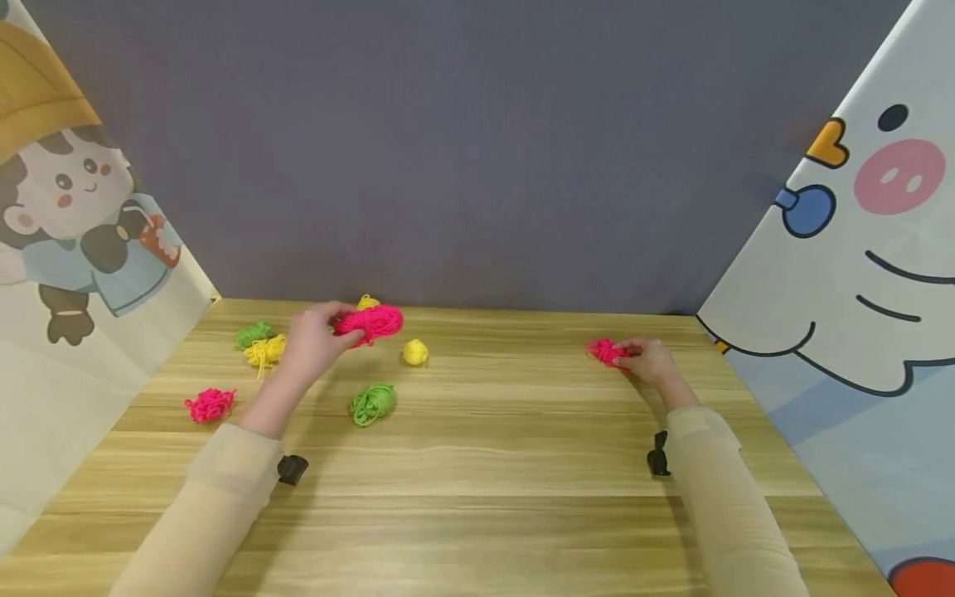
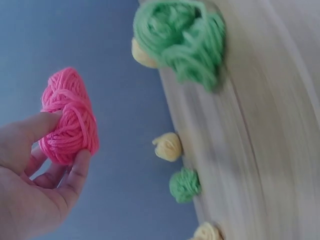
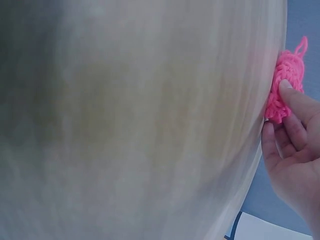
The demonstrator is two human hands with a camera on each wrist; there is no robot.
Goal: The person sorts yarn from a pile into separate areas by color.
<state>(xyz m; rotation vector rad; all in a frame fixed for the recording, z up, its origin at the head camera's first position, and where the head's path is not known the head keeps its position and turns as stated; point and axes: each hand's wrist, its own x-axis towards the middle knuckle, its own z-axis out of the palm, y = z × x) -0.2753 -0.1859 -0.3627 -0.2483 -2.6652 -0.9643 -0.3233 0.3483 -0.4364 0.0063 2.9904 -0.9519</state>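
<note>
Large pink yarn bundle, pinched in left hand, raised over bench near back edge, grey panel behind. Smaller pink bundle, pinched in right hand, low toward back-right corner; bench contact unclear. Broad stretch of bench between both hands, right of yellow ball and green skein. Tighter on left: green clump, yellow clump and pink clump near left edge.

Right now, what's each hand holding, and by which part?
In the head view, the left hand pinches a pink yarn bundle by its left end; the right hand pinches a second pink bundle by its right end.
</note>
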